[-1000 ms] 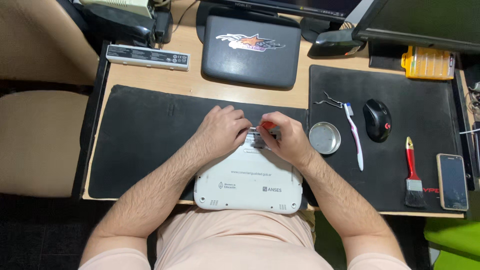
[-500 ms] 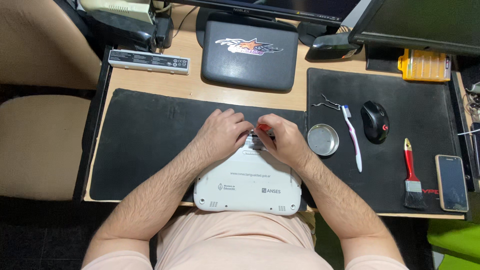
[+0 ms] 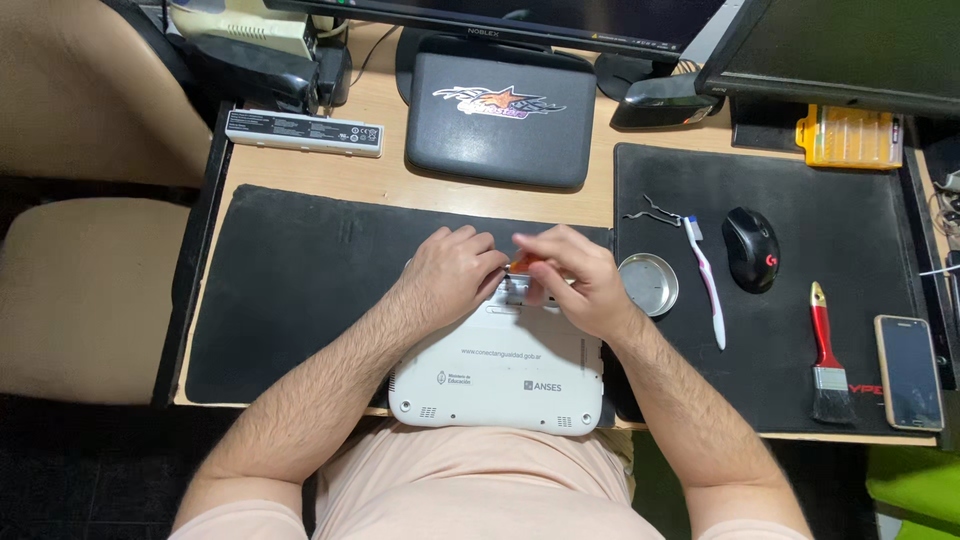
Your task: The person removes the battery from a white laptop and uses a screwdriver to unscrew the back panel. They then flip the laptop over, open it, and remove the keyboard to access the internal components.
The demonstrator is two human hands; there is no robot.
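Over white laptop (image 3: 497,372), right hand (image 3: 577,280) pinching orange tool (image 3: 521,262); left hand (image 3: 452,272) steadying

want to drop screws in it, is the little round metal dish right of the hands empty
Looks empty: the round metal dish shows only bare shiny bottom; tiny screws could be too small to see.

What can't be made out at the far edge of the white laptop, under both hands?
Head view only:
- Orange-tipped tool: mostly covered by the right hand; its kind is unclear.
- Laptop far edge: hidden by the left hand and right hand.
- Screws or small parts there: too small to tell.
- Round metal dish: contents unreadable.
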